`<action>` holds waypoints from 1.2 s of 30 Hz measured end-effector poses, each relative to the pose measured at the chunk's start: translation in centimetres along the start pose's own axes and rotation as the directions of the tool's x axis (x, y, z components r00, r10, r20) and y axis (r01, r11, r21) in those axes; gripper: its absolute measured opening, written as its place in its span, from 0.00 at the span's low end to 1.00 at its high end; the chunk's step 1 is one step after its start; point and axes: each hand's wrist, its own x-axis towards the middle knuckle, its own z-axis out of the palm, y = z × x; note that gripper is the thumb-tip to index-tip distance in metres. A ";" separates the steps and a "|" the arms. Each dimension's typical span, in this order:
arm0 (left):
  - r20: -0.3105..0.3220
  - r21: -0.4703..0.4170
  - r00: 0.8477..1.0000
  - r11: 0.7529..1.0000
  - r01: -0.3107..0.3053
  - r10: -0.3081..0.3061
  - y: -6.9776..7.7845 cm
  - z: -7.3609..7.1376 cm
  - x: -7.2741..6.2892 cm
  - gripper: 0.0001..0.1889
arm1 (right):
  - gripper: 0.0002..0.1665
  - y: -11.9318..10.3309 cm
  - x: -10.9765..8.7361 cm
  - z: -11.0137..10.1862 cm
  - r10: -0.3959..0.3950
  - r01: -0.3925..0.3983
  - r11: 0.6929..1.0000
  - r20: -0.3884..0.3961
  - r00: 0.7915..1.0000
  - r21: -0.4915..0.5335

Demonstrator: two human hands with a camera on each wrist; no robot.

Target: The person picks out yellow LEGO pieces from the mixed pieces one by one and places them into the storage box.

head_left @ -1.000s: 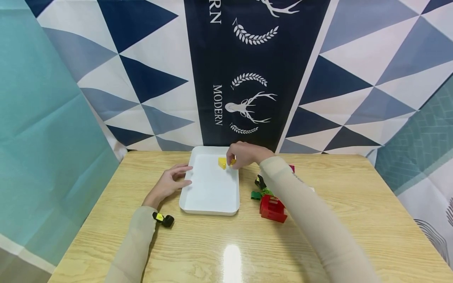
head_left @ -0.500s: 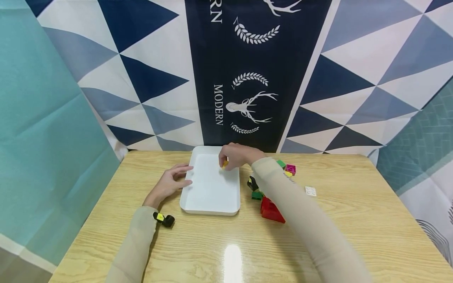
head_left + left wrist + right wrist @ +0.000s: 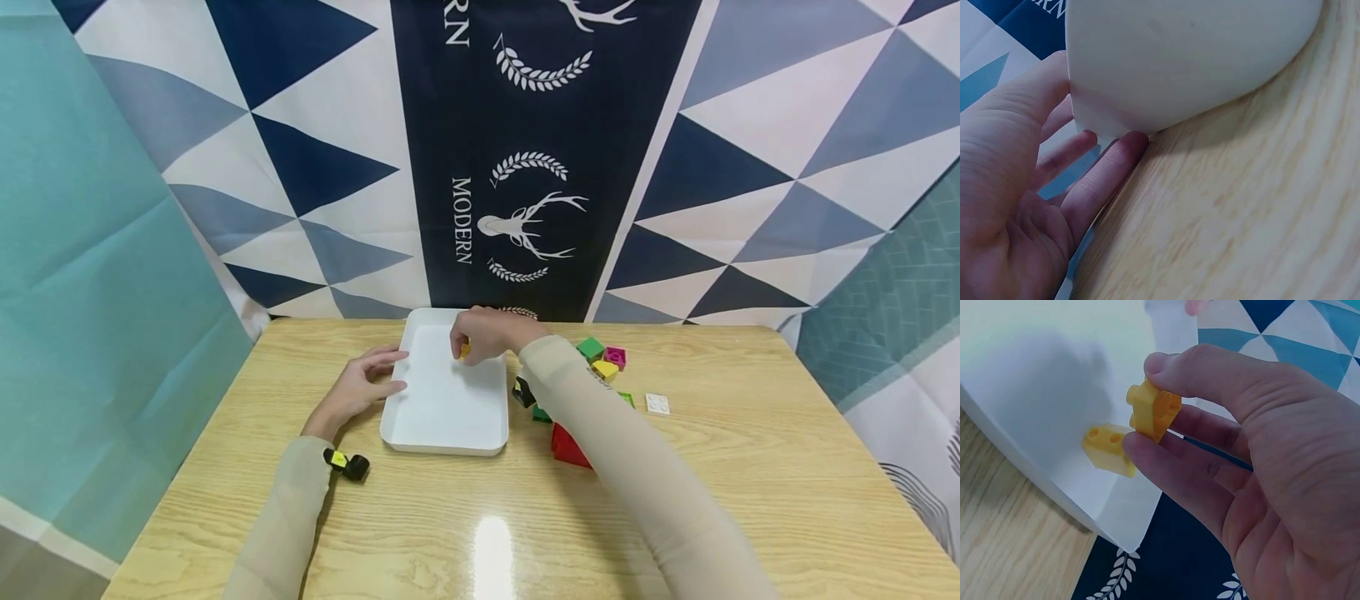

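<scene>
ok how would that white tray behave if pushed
The white tray likely slides rather than tips, being wide and low-walled. Its thin, smooth walls suggest it's light for its size. Its straight rim hints it's stiff.

Before you, a yellow studded block (image 3: 1109,451) lies in a white rectangular tray (image 3: 446,417) on the wooden table (image 3: 390,533), left of a flat square white brick (image 3: 657,404).

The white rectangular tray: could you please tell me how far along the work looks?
Done: one yellow studded plastic block sits in the white tray. In hand: the right hand pinches a second yellow plastic block over the tray, while the left hand touches the tray's side. Probably left: the green plastic block, magenta plastic block and white four-stud brick, among others, lie outside on the wooden table.
</scene>
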 end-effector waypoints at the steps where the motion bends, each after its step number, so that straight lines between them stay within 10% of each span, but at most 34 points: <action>1: 0.001 0.001 1.000 1.000 -0.002 0.002 0.0 0.0 0.0 0.31 | 0.06 0.1 0.0 0.1 0.000 0.000 1.000 0.002 1.000 -0.003; 36: 0.001 -0.001 1.000 1.000 -0.003 0.003 0.0 0.1 0.1 0.30 | 0.08 0.9 0.6 3.7 0.030 -0.033 0.999 0.063 0.998 0.038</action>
